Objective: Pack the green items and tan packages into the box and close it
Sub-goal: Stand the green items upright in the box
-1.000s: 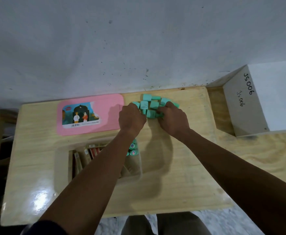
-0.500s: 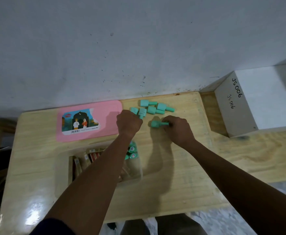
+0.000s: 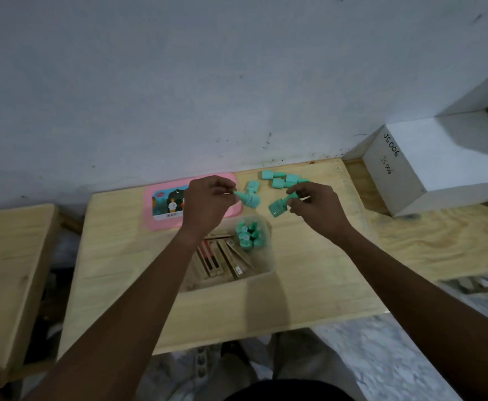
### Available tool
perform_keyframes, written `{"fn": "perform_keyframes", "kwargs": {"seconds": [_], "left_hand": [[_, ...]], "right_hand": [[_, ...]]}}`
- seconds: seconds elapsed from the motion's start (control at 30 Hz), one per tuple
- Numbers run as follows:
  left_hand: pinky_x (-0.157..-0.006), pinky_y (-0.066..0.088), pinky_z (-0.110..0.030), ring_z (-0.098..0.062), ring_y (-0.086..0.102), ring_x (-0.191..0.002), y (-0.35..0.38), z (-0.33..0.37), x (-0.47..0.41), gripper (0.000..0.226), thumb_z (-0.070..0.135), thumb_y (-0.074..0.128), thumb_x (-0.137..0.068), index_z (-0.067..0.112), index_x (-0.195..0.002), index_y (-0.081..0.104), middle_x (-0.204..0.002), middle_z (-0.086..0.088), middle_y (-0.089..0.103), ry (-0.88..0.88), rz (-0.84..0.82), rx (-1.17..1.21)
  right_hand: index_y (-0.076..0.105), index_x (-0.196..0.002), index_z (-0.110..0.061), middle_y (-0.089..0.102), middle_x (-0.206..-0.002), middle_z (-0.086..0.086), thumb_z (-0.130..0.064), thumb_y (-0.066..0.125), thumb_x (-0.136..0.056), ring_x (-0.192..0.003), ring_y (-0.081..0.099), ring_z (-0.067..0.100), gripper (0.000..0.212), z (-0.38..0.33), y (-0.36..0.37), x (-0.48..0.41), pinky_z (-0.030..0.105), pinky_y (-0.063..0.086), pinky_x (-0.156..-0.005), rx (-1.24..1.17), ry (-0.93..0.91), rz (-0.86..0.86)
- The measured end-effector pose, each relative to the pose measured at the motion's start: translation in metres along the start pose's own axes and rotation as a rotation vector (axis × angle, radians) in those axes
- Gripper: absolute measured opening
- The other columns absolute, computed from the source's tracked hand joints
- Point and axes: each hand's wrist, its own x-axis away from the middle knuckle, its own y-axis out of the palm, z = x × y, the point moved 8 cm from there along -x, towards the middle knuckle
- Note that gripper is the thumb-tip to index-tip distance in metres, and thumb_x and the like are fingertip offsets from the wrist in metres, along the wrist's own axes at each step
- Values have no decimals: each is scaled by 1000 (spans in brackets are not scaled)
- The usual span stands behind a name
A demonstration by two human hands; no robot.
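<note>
My left hand [image 3: 208, 202] pinches a green item [image 3: 248, 199] by its narrow end, lifted above the table. In my right hand [image 3: 313, 205] hangs another green item [image 3: 278, 206], held the same way. Both hover just beyond the far rim of a clear plastic box [image 3: 263, 273]. Inside the box stand several green items [image 3: 250, 234] at the right end and tan packages [image 3: 222, 260] lean to their left. More green items [image 3: 280, 179] lie loose on the table near the wall. The pink lid [image 3: 161, 205] lies flat, partly behind my left hand.
The wooden table [image 3: 309, 285] meets a grey wall at its far edge. A white box [image 3: 416, 166] marked JS006 sits on the adjoining bench at the right. A second wooden surface [image 3: 8, 270] stands to the left. My knees show below the table's front edge.
Both hands have lifted off the pile, each carrying one green item, and drawn back toward the box. The camera view has shifted.
</note>
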Motion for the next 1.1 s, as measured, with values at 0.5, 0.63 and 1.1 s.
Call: {"fn": "perform_keyframes", "kwargs": {"seconds": [0.5, 0.63, 1.1], "left_hand": [[-71, 59, -23, -7, 72, -74, 14, -33, 63, 26, 1, 81, -66, 16, -87, 76, -78, 3, 74, 92, -219, -172], [-71, 59, -24, -7, 71, -72, 24, -47, 68, 23, 0, 80, -67, 13, -86, 76, -76, 3, 73, 67, -195, -199], [-67, 57, -27, -9, 65, -61, 47, -61, 64, 14, -1, 74, -70, 14, -70, 72, -68, 1, 71, 134, -134, -357]], "right_hand": [[75, -101, -26, 75, -93, -11, -20, 71, -83, -76, 68, 7, 19, -14, 52, 59, 25, 52, -74, 261, -187, -185], [74, -104, -26, 72, -99, -8, -19, 70, -84, -74, 65, 11, 21, -12, 65, 61, 30, 51, -71, 377, -280, -248], [74, -107, -18, 71, -103, 4, -20, 63, -85, -93, 62, 28, 24, -10, 89, 57, 39, 48, -73, 718, -498, -287]]}}
